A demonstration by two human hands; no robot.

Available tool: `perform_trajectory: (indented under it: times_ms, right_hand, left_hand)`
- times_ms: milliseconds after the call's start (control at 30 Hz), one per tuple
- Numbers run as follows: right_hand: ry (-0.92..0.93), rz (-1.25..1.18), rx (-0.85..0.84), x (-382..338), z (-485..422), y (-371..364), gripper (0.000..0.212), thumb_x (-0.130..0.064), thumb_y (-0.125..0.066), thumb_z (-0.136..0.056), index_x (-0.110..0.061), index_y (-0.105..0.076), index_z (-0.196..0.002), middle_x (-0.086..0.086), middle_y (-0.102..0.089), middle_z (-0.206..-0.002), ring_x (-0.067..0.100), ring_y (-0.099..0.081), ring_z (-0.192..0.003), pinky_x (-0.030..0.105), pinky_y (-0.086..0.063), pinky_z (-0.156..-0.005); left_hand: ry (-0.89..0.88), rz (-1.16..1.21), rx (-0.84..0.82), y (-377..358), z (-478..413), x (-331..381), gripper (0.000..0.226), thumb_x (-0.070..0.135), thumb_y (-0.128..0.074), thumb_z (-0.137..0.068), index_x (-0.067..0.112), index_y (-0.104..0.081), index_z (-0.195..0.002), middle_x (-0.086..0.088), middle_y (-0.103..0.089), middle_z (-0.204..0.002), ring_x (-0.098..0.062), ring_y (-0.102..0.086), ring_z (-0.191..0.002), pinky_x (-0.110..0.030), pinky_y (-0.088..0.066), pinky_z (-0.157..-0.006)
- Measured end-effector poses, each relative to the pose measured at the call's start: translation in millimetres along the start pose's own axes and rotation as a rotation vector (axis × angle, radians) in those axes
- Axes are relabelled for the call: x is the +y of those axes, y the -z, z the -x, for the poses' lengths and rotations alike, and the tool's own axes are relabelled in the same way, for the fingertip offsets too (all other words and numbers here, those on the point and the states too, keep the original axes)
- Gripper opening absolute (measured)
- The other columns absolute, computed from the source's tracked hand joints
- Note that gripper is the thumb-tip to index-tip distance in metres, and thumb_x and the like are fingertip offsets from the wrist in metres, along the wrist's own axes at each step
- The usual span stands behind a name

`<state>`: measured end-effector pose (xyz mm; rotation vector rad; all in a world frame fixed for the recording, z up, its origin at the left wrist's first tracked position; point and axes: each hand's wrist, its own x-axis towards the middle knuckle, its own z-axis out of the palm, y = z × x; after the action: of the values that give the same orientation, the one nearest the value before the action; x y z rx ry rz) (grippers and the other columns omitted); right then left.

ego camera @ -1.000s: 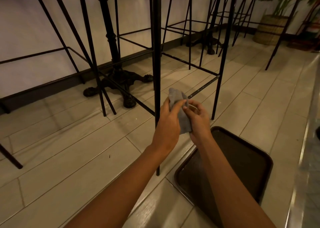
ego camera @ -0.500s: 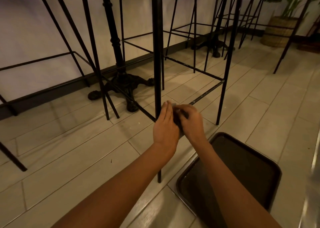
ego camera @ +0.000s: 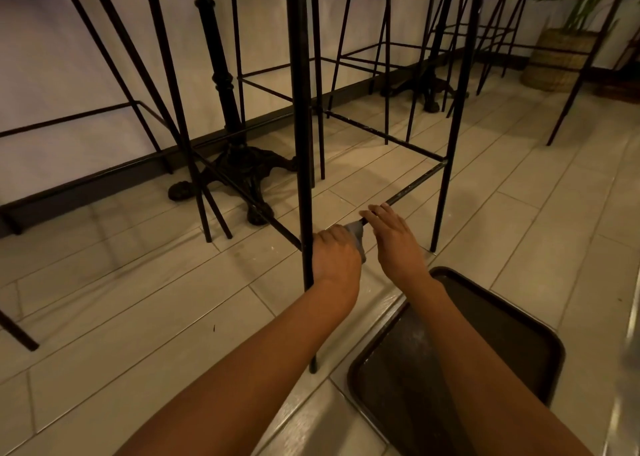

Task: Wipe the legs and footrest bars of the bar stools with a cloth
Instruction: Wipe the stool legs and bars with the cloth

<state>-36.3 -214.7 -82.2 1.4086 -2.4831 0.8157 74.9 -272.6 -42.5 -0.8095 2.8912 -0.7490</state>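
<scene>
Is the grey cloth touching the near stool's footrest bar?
Touching. The head view shows the footrest bar running straight into the cloth, which the left hand grips against it.

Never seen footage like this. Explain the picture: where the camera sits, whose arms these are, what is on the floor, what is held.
No machine here: a person wears a wide-angle camera on the head, looking forward and down, so the two arms are their own. The left hand grips a grey cloth against a stool's footrest bar, next to the near leg. The right hand lies with straight fingers on the same bar, beside the cloth. On the tiled floor stand a dark tray at lower right and an ornate table base further back.
</scene>
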Motion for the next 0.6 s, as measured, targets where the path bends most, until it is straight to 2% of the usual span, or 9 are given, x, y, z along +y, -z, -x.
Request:
perform_trajectory:
  times_ms: [67,133,167,233,333,433,533,600]
  right_hand:
    - [0.010,-0.014,0.040,3.5,0.9,-5.1,0.054,0.014,-0.046,-0.083,-0.009,-0.046,-0.133,0.013,-0.043,-0.141,0.030,-0.027,-0.138,0.044,-0.026,-0.113]
    - [0.013,-0.028,0.061,4.0,0.9,-6.9,0.058,0.018,-0.044,-0.080,-0.009,-0.047,-0.132,0.013,-0.044,-0.140,0.031,-0.028,-0.137,0.043,-0.026,-0.113]
    - [0.012,-0.036,0.066,4.4,0.6,-7.0,0.059,0.019,-0.044,-0.079,-0.009,-0.048,-0.131,0.013,-0.045,-0.139,0.031,-0.029,-0.137,0.043,-0.026,-0.113]
    - [0.020,-0.050,0.079,6.2,-1.0,-8.0,0.060,0.021,-0.042,-0.076,-0.007,-0.050,-0.129,0.015,-0.048,-0.136,0.034,-0.033,-0.134,0.047,-0.029,-0.111]
    - [0.033,-0.081,0.086,10.0,-2.8,-9.2,0.061,0.022,-0.042,-0.072,-0.005,-0.053,-0.126,0.016,-0.052,-0.132,0.036,-0.038,-0.131,0.052,-0.032,-0.108]
    - [0.024,-0.105,0.090,11.1,-2.3,-9.6,0.062,0.023,-0.043,-0.071,-0.006,-0.053,-0.126,0.016,-0.052,-0.132,0.034,-0.038,-0.131,0.050,-0.031,-0.109]
    - [0.028,-0.122,0.090,10.2,-3.5,-9.1,0.060,0.020,-0.042,-0.072,-0.005,-0.054,-0.124,0.016,-0.054,-0.130,0.034,-0.039,-0.130,0.050,-0.031,-0.108]
    - [0.023,-0.120,0.096,9.4,-3.6,-9.0,0.057,0.016,-0.039,-0.072,-0.005,-0.055,-0.123,0.016,-0.054,-0.129,0.035,-0.040,-0.129,0.050,-0.032,-0.108]
  left_hand:
    - [0.072,0.075,0.080,-7.6,1.2,2.5,0.040,0.017,-0.042,-0.096,-0.007,-0.039,-0.128,-0.021,-0.056,-0.119,-0.030,-0.057,-0.109,-0.039,-0.044,-0.094]
    - [0.148,0.076,0.191,-15.1,0.7,3.5,0.040,0.033,-0.064,-0.080,0.005,-0.064,-0.109,-0.010,-0.070,-0.092,-0.019,-0.067,-0.084,-0.031,-0.052,-0.078]
    - [0.164,0.091,0.216,-19.0,-0.7,4.6,0.038,0.036,-0.073,-0.070,0.010,-0.071,-0.097,-0.006,-0.071,-0.079,-0.015,-0.067,-0.072,-0.027,-0.053,-0.069]
    - [0.189,0.151,0.224,-23.3,-5.6,7.4,0.034,0.034,-0.078,-0.062,0.012,-0.073,-0.087,-0.004,-0.070,-0.069,-0.014,-0.066,-0.062,-0.026,-0.053,-0.060]
    - [0.195,0.174,0.251,-22.9,-10.7,9.1,0.025,0.029,-0.077,-0.063,0.013,-0.071,-0.082,-0.003,-0.067,-0.065,-0.015,-0.063,-0.057,-0.026,-0.050,-0.053]
    - [0.139,0.200,0.231,-18.1,-17.1,9.9,0.022,0.026,-0.067,-0.074,0.013,-0.067,-0.091,-0.005,-0.068,-0.076,-0.017,-0.065,-0.067,-0.029,-0.052,-0.057]
    - [0.071,0.213,0.122,-18.9,-19.1,9.1,0.031,0.013,-0.041,-0.093,0.002,-0.045,-0.122,-0.016,-0.060,-0.110,-0.027,-0.061,-0.099,-0.038,-0.050,-0.082]
    - [0.033,0.233,0.145,-18.0,-17.5,5.8,0.035,0.012,-0.038,-0.096,-0.001,-0.035,-0.128,-0.019,-0.054,-0.120,-0.030,-0.056,-0.107,-0.038,-0.046,-0.089]
